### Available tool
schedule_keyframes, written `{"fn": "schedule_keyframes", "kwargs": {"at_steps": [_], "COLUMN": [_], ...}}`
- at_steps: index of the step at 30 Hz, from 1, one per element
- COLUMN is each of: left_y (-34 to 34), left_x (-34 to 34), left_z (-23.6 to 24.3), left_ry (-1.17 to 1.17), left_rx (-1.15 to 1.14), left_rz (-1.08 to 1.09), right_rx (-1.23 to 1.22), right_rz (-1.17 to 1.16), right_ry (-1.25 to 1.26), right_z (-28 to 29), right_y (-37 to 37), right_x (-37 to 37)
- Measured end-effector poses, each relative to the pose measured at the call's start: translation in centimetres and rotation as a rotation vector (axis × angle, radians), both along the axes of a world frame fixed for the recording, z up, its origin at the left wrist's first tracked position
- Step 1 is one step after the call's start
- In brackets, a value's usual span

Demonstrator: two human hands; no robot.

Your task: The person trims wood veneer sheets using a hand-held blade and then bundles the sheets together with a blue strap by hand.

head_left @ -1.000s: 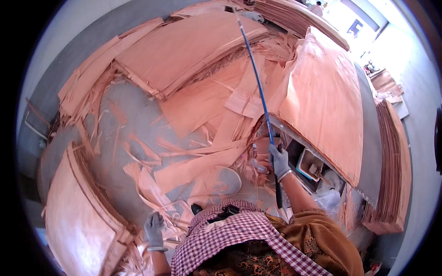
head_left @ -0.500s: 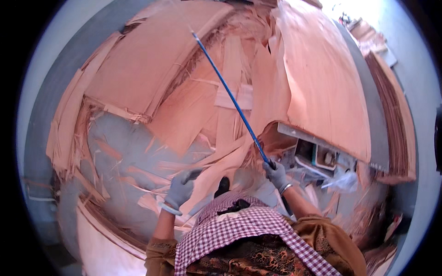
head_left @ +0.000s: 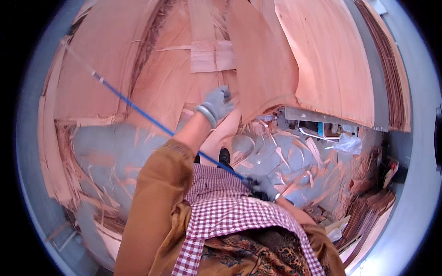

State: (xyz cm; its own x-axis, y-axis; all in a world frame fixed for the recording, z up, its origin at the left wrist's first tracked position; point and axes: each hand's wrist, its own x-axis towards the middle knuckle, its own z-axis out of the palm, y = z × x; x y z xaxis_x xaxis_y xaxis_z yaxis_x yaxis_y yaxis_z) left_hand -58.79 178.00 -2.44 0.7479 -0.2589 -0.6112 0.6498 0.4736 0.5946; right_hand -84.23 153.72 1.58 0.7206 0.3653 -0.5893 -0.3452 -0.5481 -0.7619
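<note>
My right hand (head_left: pixel 262 186), in a grey glove, is closed round the dark grip of a long blue pole (head_left: pixel 152 120) at my apron. The pole slants up to the far left, passing by my left forearm, and ends in a pale, thin section. My left hand (head_left: pixel 217 106), also in a grey glove, reaches forward over thin wood veneer sheets (head_left: pixel 262 64). Its fingers are loosely bent and apart, with nothing seen in them. Close by lies a curled veneer strip (head_left: pixel 221 135); I cannot tell whether the fingertips touch it.
Veneer stacks stand at the left (head_left: pixel 96 60) and right (head_left: pixel 331 60). Under the right stack's near edge sits a tray (head_left: pixel 317 131) of small items, beside a clear plastic bag (head_left: pixel 347 143). Torn veneer scraps (head_left: pixel 281 156) litter the grey floor around my shoes (head_left: pixel 224 157).
My left hand has moved forward and right, over the veneer. My right hand has drawn back toward my apron, and the pole has swung left and lower. The view has shifted.
</note>
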Motion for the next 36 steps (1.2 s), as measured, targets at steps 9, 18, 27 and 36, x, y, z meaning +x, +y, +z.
{"fn": "schedule_keyframes", "kwargs": {"at_steps": [9, 18, 27, 36], "left_y": [-6.1, -10.3, -12.6, -11.6], "left_x": [-2.5, -2.6, 0.4, 1.2], "left_z": [-20.5, -32.2, -33.2, -35.1], "left_ry": [0.447, 0.341, 0.401, 0.395], "left_rx": [0.063, 0.181, -0.138, 0.357], "left_rz": [-0.380, -0.481, -0.241, -0.199], "right_rx": [-0.213, -0.168, -0.223, -0.246], "right_rz": [0.328, 0.298, 0.331, 0.351], "right_ry": [-0.155, -0.175, -0.225, -0.237], "right_z": [-2.6, -6.0, -6.2, -5.9], "right_y": [5.5, 3.7, 2.9, 1.8], "right_x": [-2.1, -1.2, -1.0, 0.9]}}
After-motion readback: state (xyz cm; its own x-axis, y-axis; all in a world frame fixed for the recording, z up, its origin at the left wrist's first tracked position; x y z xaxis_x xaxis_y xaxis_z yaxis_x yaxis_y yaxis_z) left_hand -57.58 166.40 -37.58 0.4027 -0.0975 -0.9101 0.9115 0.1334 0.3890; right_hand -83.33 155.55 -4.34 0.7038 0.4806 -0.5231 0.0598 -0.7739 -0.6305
